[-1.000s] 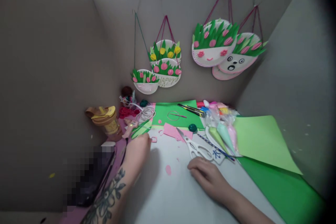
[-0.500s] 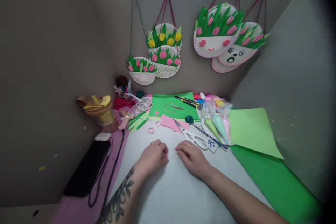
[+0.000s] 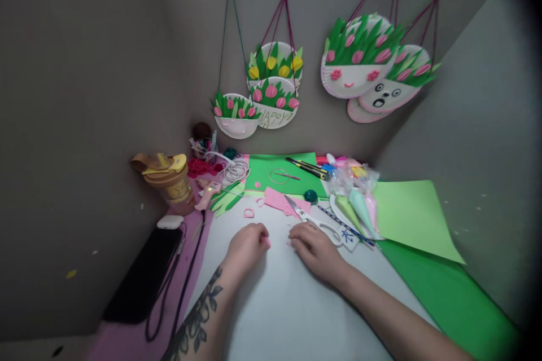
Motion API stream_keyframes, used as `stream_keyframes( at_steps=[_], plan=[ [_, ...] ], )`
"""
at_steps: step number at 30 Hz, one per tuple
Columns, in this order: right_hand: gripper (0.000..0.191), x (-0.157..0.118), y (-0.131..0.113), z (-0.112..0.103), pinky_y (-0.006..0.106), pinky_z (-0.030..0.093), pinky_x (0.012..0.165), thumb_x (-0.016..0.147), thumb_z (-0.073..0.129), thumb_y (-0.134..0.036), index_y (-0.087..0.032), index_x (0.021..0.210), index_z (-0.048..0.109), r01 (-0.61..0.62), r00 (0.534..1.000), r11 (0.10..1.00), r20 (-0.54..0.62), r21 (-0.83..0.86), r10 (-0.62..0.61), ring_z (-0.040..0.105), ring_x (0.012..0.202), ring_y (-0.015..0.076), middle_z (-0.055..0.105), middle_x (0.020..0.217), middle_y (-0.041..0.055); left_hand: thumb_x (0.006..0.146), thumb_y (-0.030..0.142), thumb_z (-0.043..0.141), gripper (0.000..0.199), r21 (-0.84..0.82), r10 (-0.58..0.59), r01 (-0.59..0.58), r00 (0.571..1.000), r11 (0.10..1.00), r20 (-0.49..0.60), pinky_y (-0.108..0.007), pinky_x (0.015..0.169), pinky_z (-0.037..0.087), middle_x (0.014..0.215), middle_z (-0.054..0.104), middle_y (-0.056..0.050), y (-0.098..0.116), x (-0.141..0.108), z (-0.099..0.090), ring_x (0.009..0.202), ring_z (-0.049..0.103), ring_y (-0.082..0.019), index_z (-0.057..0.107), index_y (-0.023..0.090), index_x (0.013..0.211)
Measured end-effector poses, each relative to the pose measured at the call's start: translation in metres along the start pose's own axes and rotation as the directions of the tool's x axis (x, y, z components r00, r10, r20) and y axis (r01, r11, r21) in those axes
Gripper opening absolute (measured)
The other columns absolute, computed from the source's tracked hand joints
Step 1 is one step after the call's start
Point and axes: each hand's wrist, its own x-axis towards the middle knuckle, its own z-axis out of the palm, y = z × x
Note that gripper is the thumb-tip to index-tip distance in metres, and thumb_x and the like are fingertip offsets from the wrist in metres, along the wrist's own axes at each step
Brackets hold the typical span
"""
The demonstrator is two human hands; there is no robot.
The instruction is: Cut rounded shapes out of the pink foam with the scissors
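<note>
One head-worn camera looks forward and down along the flat, white-topped table [image 3: 292, 304] from above its near side, close enough that the person's bare left hand [image 3: 248, 245] and bare right hand [image 3: 317, 251] reach in from below. Past the table's far edge, around mid-height, it faces an upright grey wall [image 3: 199, 39].

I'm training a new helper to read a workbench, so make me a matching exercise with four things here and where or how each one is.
1. left hand
2. scissors
3. black-and-yellow cutters
4. black device

A. mostly on a green sheet
B. on the purple surface at the left
C. pink piece at the fingertips
D. blades over pink paper

Pairs: 1-C, 2-D, 3-A, 4-B
</note>
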Motion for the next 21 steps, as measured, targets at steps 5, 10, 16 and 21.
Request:
stream_keyframes(
  at_steps=[5,10,16,21],
  plan=[
    [0.016,0.058,0.010,-0.003,0.038,0.040,0.093,0.088,0.050,-0.019,-0.016,0.094,0.065,-0.128,0.977,0.964,0.137,-0.232,0.163,0.053,0.103,0.0242,0.066,0.101,0.0100,0.077,0.021,0.059,0.028,0.054,-0.034,0.034,0.999,0.998,-0.005,-0.027,0.078,0.041,0.104,0.062,-0.009,0.001,0.000,0.001,0.091,0.060,-0.019,0.063,0.019,0.105],
    [0.035,0.125,0.032,0.011,0.036,0.038,0.094,0.080,0.054,-0.011,-0.011,0.115,0.060,-0.229,0.935,0.932,0.202,-0.282,0.291,0.052,0.110,0.0260,0.062,0.117,0.0150,0.079,0.017,0.054,0.023,0.046,0.029,-0.032,0.998,0.998,0.051,-0.027,0.079,0.042,0.097,0.066,-0.007,-0.002,0.002,0.002,0.089,0.061,-0.019,0.069,0.020,0.096],
    [0.039,0.164,0.054,0.023,0.027,0.044,0.072,0.059,0.064,-0.002,-0.013,0.096,0.065,-0.287,0.887,0.931,0.304,-0.228,0.348,0.061,0.081,0.0209,0.069,0.089,0.0078,0.078,0.016,0.052,0.026,0.060,0.054,-0.055,0.998,0.997,0.025,-0.027,0.080,0.041,0.096,0.066,-0.006,-0.004,0.001,0.001,0.091,0.060,-0.020,0.069,0.022,0.098],
    [0.007,0.174,0.060,0.002,0.026,0.044,0.063,0.062,0.060,-0.009,-0.016,0.063,0.061,-0.267,0.933,0.964,0.249,0.000,0.259,0.058,0.066,0.0162,0.064,0.065,0.0011,0.081,0.014,0.047,0.029,0.083,0.016,-0.014,1.000,0.996,-0.025,-0.029,0.078,0.043,0.098,0.066,-0.007,-0.002,0.000,-0.003,0.093,0.061,-0.021,0.068,0.022,0.099]
  ],
)
